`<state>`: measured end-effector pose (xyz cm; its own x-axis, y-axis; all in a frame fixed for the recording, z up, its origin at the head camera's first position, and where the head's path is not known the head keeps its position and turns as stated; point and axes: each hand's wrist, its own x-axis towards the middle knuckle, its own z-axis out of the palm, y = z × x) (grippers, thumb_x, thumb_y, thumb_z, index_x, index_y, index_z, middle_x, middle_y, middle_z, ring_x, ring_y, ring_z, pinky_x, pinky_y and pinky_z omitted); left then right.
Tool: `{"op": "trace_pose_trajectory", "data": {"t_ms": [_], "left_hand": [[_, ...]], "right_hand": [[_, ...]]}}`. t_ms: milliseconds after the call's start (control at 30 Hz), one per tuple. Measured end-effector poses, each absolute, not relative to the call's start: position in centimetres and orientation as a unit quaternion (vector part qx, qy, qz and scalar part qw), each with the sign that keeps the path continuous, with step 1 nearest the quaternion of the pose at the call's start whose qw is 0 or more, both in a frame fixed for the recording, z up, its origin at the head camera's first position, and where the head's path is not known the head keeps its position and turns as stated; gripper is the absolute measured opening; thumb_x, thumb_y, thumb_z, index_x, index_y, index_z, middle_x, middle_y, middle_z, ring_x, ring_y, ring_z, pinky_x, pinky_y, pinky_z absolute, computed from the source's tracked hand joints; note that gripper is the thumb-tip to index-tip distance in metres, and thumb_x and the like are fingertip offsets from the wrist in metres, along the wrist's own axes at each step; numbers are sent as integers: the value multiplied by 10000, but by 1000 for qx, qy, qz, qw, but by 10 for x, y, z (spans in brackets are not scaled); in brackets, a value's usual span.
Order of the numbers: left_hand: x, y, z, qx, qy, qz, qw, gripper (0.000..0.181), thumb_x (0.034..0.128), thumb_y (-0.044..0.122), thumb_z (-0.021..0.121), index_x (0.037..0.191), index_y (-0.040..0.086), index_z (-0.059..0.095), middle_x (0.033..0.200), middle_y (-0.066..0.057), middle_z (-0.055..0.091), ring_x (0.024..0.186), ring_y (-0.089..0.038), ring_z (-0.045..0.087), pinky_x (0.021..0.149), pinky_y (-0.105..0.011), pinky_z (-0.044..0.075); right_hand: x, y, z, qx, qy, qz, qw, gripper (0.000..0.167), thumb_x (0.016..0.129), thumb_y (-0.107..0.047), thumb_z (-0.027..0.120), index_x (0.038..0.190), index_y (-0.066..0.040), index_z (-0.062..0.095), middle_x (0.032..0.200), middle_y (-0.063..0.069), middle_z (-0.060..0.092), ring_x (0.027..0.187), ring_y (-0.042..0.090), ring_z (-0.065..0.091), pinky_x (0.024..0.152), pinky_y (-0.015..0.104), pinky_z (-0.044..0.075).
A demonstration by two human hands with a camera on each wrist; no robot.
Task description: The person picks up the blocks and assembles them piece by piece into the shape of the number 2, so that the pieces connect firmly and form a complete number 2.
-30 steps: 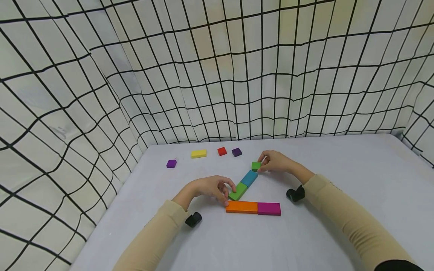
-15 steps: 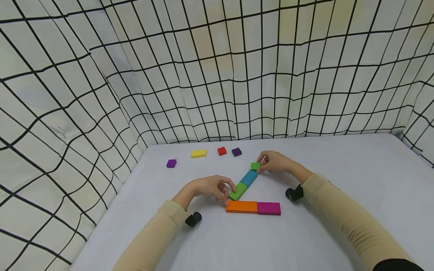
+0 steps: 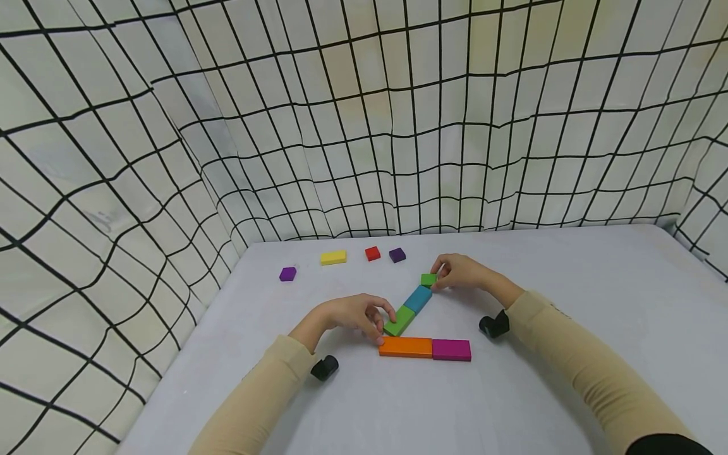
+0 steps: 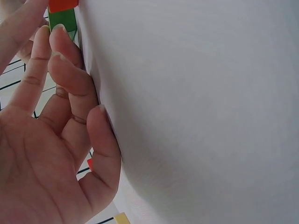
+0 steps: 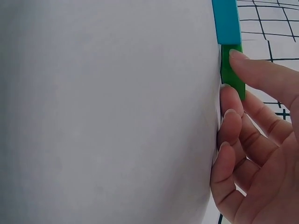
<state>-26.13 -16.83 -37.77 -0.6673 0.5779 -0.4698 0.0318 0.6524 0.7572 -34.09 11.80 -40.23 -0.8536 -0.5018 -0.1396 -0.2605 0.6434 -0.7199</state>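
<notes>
In the head view, my right hand (image 3: 462,272) pinches a small green block (image 3: 428,279) at the upper end of a slanted row. That block meets a blue block (image 3: 418,300); the right wrist view shows my thumb and fingers on the green block (image 5: 229,70), against the blue block (image 5: 227,21). Below the blue one lies a longer green block (image 3: 400,321). My left hand (image 3: 351,314) rests beside it, index finger touching this green block and thumb at the left end of an orange block (image 3: 406,347). A magenta block (image 3: 452,350) continues the orange one to the right.
Farther back on the white table (image 3: 540,392) lie a purple block (image 3: 287,274), a yellow block (image 3: 333,258), a red block (image 3: 372,253) and a dark purple block (image 3: 397,254). Black netting (image 3: 421,126) over pale cloth rises behind and at the sides.
My right hand has shifted slightly left with the small green block, bringing it closer over the blue block's end. My left hand stays where it was.
</notes>
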Motion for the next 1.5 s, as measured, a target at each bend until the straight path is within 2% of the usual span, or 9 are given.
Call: {"op": "trace_pose_trajectory", "data": {"t_ms": [933,1300,1500], "left_hand": [[-260,-169,-378,190,830,381,360,325,895,63,777,1196,108,661,850,-32,638,770,-165,524,681,-250,412],[-260,-169,-377,189,831,381,360,330,894,65,777,1201,112,662,851,-31,639,774,-164,528,683,-252,411],[-259,-169,-378,189,830,382,360,335,890,61,779,1201,110,663,853,-34,640,780,-165,533,685,-252,411]], "right_hand": [[-337,116,-400,-225,898,-345,156,318,889,-152,792,1114,-18,611,835,48,588,764,186,509,695,291,414],[-336,120,-397,-234,897,-338,161,341,894,-161,789,1157,-24,621,854,53,592,781,193,515,707,302,412],[-338,127,-398,-226,905,-322,165,364,913,-185,780,1207,-34,629,896,62,611,815,206,543,733,312,450]]}}
